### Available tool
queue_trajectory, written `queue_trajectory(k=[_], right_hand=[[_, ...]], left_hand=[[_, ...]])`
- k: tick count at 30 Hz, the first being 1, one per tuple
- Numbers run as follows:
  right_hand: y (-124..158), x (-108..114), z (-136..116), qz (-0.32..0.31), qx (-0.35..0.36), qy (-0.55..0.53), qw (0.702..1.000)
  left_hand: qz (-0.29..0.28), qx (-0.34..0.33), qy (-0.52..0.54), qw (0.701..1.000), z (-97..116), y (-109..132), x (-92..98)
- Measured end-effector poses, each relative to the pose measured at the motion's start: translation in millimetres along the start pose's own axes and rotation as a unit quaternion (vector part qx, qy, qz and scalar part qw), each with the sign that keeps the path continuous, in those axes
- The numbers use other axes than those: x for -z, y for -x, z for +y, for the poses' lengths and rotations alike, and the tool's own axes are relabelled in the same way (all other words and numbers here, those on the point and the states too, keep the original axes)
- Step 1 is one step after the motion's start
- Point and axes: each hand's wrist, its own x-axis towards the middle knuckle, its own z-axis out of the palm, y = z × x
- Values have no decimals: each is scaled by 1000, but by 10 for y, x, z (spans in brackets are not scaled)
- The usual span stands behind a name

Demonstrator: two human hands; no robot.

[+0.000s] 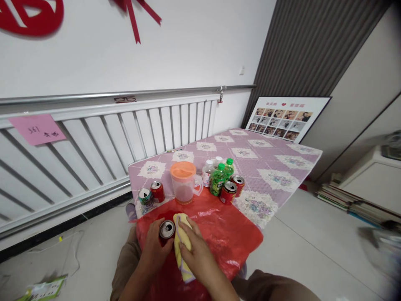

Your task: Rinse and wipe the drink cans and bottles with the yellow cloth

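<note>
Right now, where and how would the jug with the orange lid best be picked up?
Probably by its looped handle, coming from the near right with the right hand. The jug stands upright and its handle sticks out to the right. White-capped bottles stand close beyond it, so fingers need care. That hand holds a yellow cloth, best put down first.
</note>
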Motion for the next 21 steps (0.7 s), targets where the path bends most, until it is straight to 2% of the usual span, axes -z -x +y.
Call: queue_trajectory(k=[7,10,13,18,21], right_hand=[[4,-128,187,-29,-59,28,997],[25,-137,235,-39,-63,36,997],[28,-81,173,-34,-60,28,997],[-26,12,-6,-5,-12,-5,1000],[-60,-16,16,-3,-5,-7,1000]], left_hand=[[-80,16,37,996,42,-75,133],[-108,14,52,993,56,-96,185],[-127,12,57,990,69,-114,220],[-141,1,54,988,42,-137,222],[-139,-1,65,988,9,-142,212]])
